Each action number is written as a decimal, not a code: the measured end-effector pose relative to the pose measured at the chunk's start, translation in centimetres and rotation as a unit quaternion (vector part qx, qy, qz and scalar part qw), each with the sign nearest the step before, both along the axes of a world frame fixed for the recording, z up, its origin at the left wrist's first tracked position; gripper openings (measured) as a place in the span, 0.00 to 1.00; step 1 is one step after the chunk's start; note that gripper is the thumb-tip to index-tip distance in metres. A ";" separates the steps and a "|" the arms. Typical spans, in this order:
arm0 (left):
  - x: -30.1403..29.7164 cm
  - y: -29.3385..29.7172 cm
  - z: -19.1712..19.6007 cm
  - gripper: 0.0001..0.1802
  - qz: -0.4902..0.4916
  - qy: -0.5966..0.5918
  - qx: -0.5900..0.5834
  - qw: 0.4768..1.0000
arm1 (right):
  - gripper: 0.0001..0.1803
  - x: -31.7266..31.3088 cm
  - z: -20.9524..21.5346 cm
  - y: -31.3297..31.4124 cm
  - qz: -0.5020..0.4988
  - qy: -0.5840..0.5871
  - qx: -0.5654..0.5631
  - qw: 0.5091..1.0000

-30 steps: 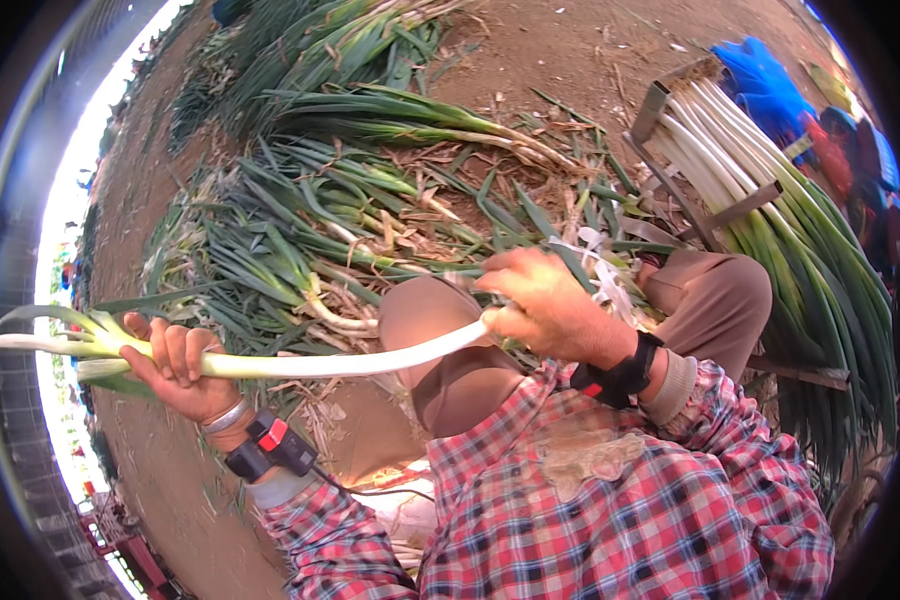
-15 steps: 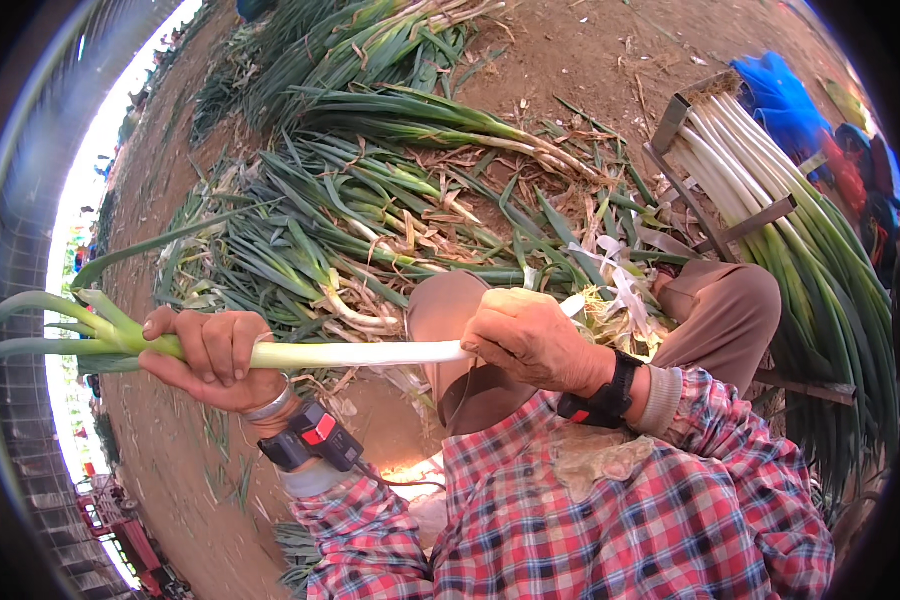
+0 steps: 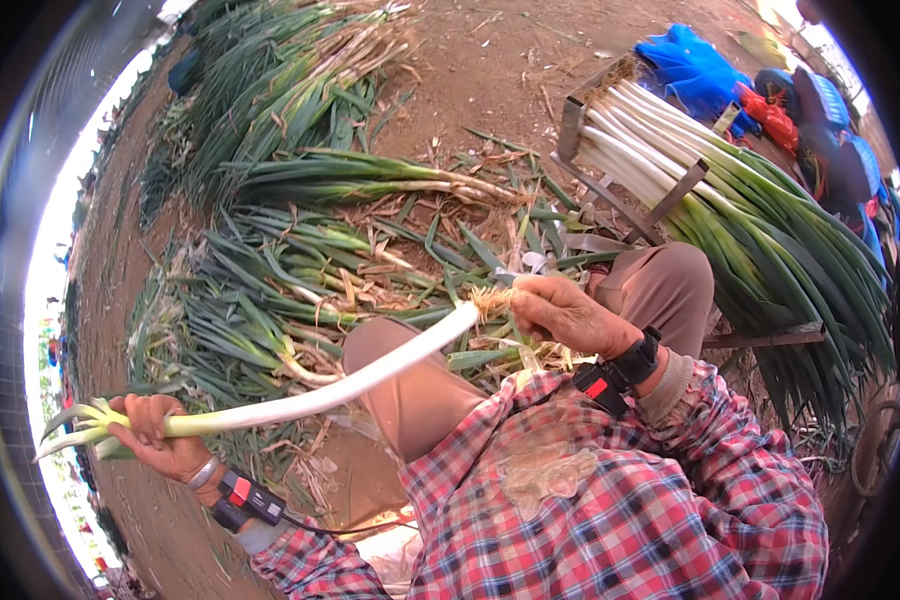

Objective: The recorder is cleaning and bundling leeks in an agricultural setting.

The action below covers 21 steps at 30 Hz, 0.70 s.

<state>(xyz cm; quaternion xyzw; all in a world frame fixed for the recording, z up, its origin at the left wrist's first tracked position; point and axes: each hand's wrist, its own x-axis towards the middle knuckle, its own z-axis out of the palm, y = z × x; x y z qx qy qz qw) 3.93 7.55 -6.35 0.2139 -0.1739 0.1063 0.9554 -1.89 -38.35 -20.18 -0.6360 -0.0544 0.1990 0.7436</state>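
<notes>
A long green onion (image 3: 340, 393) slants across my lap, its white shaft bowed slightly upward toward the right. My left hand (image 3: 165, 440) is wrapped round its pale green leaf end at the far left. Its bushy roots (image 3: 490, 301) are at the upper right end. There my right hand (image 3: 570, 315) is closed, fingertips pinched at the tips of the roots. Most of the right fingers are hidden behind the hand. Loose leaves and peelings lie below the root end, beside my knee (image 3: 390, 370).
Piles of untrimmed green onions (image 3: 280, 110) lie on the soil ahead and to the left. At the right, a metal rack (image 3: 680, 195) holds a bundle of cleaned green onions (image 3: 760, 235). Behind it lie a blue mesh bag (image 3: 685, 60) and a red bag (image 3: 770, 118).
The onion has tilted, leaf end lower and root end higher. My right hand has slid from the shaft to the root tips. My left hand has moved down and left. The view has shifted.
</notes>
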 end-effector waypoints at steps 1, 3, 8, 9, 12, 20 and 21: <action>0.8 0.2 -1.0 0.17 -0.039 -0.008 0.011 0.999 | 0.15 0.2 -0.5 -1.3 -0.078 -0.011 -0.009 0.997; 2.0 1.3 -2.4 0.14 0.048 0.014 0.016 0.999 | 0.17 0.2 -0.3 -4.9 -0.262 -0.001 -0.010 0.965; 5.1 3.0 -4.6 0.16 -0.051 -0.018 -0.077 0.996 | 0.20 1.1 -5.9 -8.0 -0.207 -0.180 -0.122 0.954; 6.1 -0.1 -4.7 0.16 -0.055 0.024 -0.116 0.991 | 0.28 1.0 -3.7 -5.8 -0.136 -0.187 -0.136 0.963; 8.7 -9.3 -4.7 0.13 0.024 0.139 -0.007 0.990 | 0.30 0.8 3.5 -0.8 -0.104 -0.252 -0.056 0.960; 3.3 -34.8 3.0 0.26 -0.357 0.071 0.063 0.929 | 0.25 3.0 14.4 -0.6 -0.163 -0.436 0.260 0.846; 3.0 -36.8 4.8 0.26 -0.342 0.103 0.114 0.927 | 0.22 3.1 15.5 -2.1 -0.205 -0.491 0.232 0.814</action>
